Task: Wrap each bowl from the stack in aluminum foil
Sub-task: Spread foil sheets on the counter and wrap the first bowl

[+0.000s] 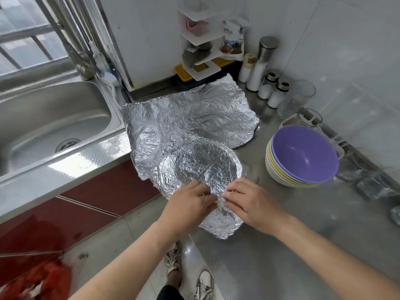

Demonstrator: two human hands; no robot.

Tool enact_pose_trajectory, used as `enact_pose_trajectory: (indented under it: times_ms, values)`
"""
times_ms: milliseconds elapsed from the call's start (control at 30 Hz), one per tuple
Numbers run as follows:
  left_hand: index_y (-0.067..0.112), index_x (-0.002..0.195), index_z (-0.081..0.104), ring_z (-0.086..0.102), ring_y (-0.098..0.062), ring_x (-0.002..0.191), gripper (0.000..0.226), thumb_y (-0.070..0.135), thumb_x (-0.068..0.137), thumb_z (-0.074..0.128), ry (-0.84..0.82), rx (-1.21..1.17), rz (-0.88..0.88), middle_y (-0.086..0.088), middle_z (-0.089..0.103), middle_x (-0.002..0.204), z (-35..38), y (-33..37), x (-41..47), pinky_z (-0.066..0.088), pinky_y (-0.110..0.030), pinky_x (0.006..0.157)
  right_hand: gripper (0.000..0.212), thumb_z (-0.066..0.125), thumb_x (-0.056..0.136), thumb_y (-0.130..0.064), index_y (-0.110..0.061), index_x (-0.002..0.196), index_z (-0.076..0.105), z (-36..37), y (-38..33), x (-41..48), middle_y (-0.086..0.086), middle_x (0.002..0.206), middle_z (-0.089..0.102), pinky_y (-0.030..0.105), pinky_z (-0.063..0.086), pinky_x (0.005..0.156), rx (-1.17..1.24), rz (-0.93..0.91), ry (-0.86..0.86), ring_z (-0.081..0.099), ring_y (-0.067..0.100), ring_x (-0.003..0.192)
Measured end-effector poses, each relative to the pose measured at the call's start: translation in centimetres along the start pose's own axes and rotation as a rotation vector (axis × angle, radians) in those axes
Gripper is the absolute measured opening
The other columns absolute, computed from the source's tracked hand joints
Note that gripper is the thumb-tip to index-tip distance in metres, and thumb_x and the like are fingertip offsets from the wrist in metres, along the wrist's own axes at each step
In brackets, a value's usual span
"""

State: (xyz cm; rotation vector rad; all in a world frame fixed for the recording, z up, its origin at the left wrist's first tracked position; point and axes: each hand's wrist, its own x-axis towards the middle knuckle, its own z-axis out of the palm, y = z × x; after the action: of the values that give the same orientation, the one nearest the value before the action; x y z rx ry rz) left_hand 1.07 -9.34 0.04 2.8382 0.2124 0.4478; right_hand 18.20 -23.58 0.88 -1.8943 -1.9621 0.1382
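Observation:
A bowl covered in crinkled aluminum foil (pixel 199 167) sits near the steel counter's front edge. My left hand (pixel 190 202) and my right hand (pixel 249 202) meet at its near rim, both pinching the foil where it folds over. A loose flap of the same foil (pixel 223 224) lies toward me on the counter. Behind the bowl, flat foil sheets (pixel 194 113) are spread out. To the right stands a stack of bowls (pixel 303 156), a purple one on top, with yellow and white ones under it.
A steel sink (pixel 49 124) with a tap lies at the left. At the back are a white corner shelf (pixel 201 40), salt and spice jars (pixel 266 83), and glass jars (pixel 296 98). Clear glassware (pixel 368 180) crowds the right edge. The steel counter (pixel 281 245) runs toward me.

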Motion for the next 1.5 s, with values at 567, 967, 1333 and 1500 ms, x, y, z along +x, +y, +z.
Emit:
enact_pose_trajectory:
  times_ms: [567, 967, 1333, 1500]
  values:
    - [0.019, 0.088, 0.073, 0.059, -0.017, 0.066, 0.030, 0.036, 0.090, 0.048, 0.094, -0.137, -0.242, 0.006, 0.066, 0.073, 1.5, 4.3, 1.8, 0.050, -0.028, 0.054, 0.026, 0.071, 0.075, -0.001, -0.015, 0.097, 0.066, -1.2, 2.0, 0.1, 0.000, 0.107, 0.061, 0.034, 0.049, 0.076, -0.203, -0.046, -0.050, 0.055, 0.023, 0.111]
    - [0.026, 0.094, 0.075, 0.052, -0.012, 0.081, 0.031, 0.042, 0.088, 0.049, -0.031, -0.058, -0.016, 0.010, 0.064, 0.085, 0.8, 0.4, -0.8, 0.049, -0.026, 0.058, 0.009, 0.070, 0.084, -0.011, -0.013, 0.091, 0.065, 1.9, -0.7, -0.4, 0.000, 0.095, 0.060, 0.039, 0.053, 0.062, -0.072, -0.006, -0.009, 0.054, 0.021, 0.086]
    - [0.020, 0.085, 0.071, 0.058, -0.018, 0.070, 0.027, 0.037, 0.090, 0.051, 0.009, -0.145, -0.191, 0.005, 0.064, 0.076, 1.3, 4.0, 1.6, 0.049, -0.029, 0.058, 0.015, 0.059, 0.083, -0.009, -0.012, 0.092, 0.070, -0.7, 1.4, -0.5, -0.001, 0.097, 0.066, 0.032, 0.048, 0.083, -0.168, -0.035, 0.068, 0.056, 0.020, 0.099]
    - [0.023, 0.091, 0.074, 0.059, -0.017, 0.082, 0.035, 0.043, 0.090, 0.045, -0.039, -0.167, -0.132, 0.009, 0.067, 0.089, -0.9, 1.4, 0.3, 0.052, -0.028, 0.061, 0.016, 0.060, 0.089, -0.017, -0.012, 0.099, 0.072, -1.2, 0.1, -0.5, -0.002, 0.102, 0.066, 0.029, 0.048, 0.087, -0.038, 0.022, 0.033, 0.058, 0.019, 0.098]
